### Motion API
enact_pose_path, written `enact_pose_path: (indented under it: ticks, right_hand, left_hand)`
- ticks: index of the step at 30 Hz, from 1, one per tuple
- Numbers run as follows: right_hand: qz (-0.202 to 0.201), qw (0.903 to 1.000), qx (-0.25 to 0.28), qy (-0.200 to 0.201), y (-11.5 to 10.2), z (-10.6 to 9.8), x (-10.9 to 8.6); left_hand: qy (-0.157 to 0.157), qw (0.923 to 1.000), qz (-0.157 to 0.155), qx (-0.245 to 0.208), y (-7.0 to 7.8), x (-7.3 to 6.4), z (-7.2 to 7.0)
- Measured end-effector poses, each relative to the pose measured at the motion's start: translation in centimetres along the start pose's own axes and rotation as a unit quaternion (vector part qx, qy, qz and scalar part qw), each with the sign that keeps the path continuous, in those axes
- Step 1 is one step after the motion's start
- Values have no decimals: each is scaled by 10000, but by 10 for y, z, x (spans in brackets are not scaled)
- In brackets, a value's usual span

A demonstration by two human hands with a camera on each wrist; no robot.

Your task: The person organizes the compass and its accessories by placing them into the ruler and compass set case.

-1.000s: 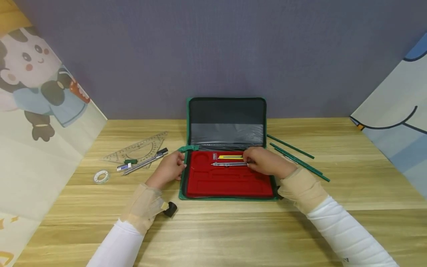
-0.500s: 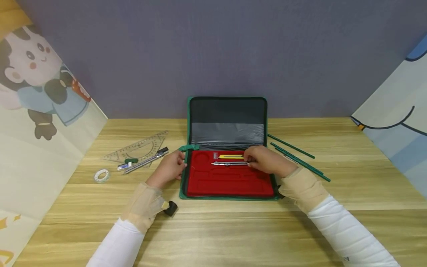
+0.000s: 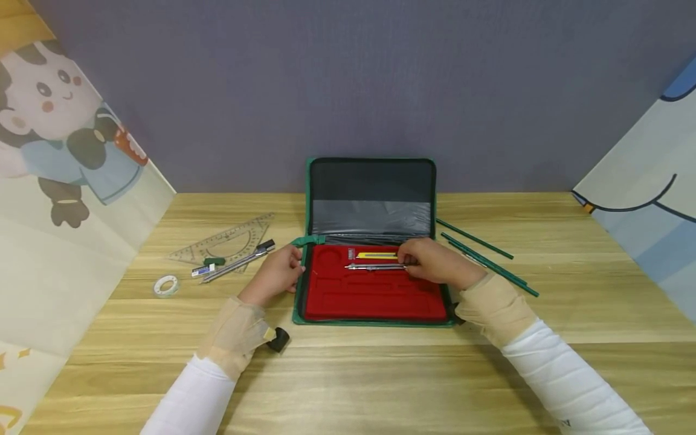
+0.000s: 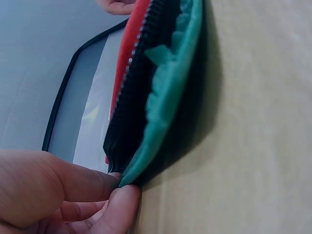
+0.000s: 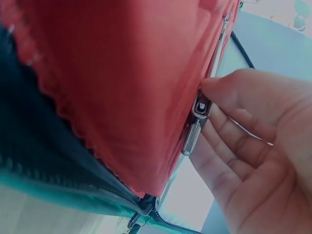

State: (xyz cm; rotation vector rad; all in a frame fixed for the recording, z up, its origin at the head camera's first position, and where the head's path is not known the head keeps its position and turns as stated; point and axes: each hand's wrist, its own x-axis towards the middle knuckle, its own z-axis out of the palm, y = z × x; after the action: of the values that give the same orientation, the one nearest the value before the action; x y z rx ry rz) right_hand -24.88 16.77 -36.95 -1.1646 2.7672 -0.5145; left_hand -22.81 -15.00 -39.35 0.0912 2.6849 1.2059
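Left grip pinches case edge, right grip silver tool; table spreads wide.

The table carries case, set square, rods.

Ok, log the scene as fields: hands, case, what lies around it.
Left hand: pinches the left edge of the green case
Right hand: pinches a silver drawing tool at the red tray
Case: open, lid raised
Tray: holds a yellow cutter
Left of case: transparent set square, metal compass, eraser, white ring
Right of case: slim green rods
Unclear: whether the tool is seated
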Motion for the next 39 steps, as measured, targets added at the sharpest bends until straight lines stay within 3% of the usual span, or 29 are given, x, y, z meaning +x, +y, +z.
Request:
enact_pose_path:
  ticks: [22, 39]
  right_hand:
    - [384, 9991, 143, 50, 3, 0, -7]
    - [722, 9955, 419, 452, 4, -13, -34]
  left_hand:
    - [-31, 10000, 10, -73, 2, -3, -1]
    - [-71, 9999, -20, -93, 2, -3, -1]
